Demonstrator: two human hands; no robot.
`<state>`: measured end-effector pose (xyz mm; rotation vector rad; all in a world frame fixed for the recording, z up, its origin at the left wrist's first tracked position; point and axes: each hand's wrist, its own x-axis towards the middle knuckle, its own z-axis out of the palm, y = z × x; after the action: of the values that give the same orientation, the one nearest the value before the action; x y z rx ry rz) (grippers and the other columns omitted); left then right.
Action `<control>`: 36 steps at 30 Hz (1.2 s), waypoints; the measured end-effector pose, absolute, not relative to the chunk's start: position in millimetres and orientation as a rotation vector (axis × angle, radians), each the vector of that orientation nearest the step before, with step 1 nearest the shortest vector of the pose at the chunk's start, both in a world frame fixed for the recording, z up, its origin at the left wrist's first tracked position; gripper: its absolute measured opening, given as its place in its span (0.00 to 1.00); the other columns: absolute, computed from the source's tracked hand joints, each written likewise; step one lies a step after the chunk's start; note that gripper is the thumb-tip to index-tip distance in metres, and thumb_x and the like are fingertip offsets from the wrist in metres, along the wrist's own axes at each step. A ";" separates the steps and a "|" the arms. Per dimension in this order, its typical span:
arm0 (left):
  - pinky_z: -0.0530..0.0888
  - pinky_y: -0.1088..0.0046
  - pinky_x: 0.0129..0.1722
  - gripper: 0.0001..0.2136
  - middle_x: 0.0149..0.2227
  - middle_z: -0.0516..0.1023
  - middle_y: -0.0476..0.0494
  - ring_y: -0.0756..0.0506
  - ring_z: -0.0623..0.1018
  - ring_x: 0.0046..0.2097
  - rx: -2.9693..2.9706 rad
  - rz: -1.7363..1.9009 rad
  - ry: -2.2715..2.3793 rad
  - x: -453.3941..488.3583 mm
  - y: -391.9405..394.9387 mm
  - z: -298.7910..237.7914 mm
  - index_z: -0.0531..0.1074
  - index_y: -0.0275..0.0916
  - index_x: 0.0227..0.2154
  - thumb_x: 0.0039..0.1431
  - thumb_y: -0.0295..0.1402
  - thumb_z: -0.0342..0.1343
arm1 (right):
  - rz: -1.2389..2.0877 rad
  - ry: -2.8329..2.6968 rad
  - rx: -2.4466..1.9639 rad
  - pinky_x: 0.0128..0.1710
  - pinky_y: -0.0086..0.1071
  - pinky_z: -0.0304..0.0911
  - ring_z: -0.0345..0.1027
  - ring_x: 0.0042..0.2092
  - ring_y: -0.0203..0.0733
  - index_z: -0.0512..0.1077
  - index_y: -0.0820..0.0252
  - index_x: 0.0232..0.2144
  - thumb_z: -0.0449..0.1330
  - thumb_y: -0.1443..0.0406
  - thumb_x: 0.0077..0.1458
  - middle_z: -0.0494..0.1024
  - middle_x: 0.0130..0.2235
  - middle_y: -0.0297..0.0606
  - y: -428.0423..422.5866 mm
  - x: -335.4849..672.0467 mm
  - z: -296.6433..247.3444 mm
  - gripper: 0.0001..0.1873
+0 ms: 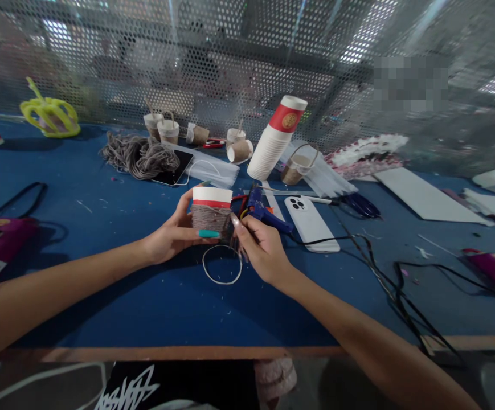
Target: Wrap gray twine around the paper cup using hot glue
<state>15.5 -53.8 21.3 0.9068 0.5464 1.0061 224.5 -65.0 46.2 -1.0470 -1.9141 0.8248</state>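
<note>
A paper cup [212, 196], white with a red band, has grey yarn [211, 219] wound around its lower part. My left hand [174, 228] is closed around its left side, the thumb across the front. At the cup's right side is my right hand [264, 247], its thumb reaching toward the yarn and its fingers curled; whatever they pinch is hidden. Below the cup, a thin pale loop of cord [221, 283] passes near my right fingertips. Just behind my right hand lies a blue glue gun [256, 202].
A grey yarn skein [140, 156] overlaps a dark tablet [183, 166]. Behind are stacked paper cups [273, 139] and several small wrapped cups [239, 151]. A white phone [311, 225] and black cables [373, 262] lie right. A yellow basket-like object [53, 117] stands far left.
</note>
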 end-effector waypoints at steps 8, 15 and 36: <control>0.75 0.54 0.51 0.39 0.52 0.72 0.45 0.39 0.76 0.49 0.798 0.932 0.512 16.8 -52.9 24.4 0.58 0.53 0.57 0.43 0.36 0.71 | 1.254 -1.670 -0.799 0.17 0.27 0.55 0.57 0.16 0.28 0.64 0.57 0.24 0.58 0.50 0.62 0.67 0.18 0.25 -63.7 229.6 49.1 0.21; 0.75 0.56 0.48 0.31 0.55 0.69 0.44 0.40 0.74 0.50 0.762 0.984 0.571 21.8 -52.1 21.1 0.62 0.51 0.53 0.47 0.48 0.69 | 0.981 -1.849 -0.602 0.35 0.34 0.68 0.70 0.33 0.36 0.70 0.57 0.25 0.55 0.57 0.66 0.74 0.31 0.35 -67.9 228.4 55.9 0.18; 0.73 0.61 0.48 0.32 0.49 0.74 0.44 0.42 0.76 0.44 0.831 0.979 0.608 18.6 -52.4 19.6 0.60 0.49 0.55 0.49 0.45 0.67 | 0.752 -1.912 -0.751 0.39 0.36 0.66 0.67 0.36 0.38 0.68 0.57 0.23 0.54 0.60 0.66 0.72 0.34 0.36 -64.8 226.3 52.4 0.18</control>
<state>18.6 -52.4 19.6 0.8311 0.6084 0.9786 226.3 -64.8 52.4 -0.7508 -1.9117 0.7518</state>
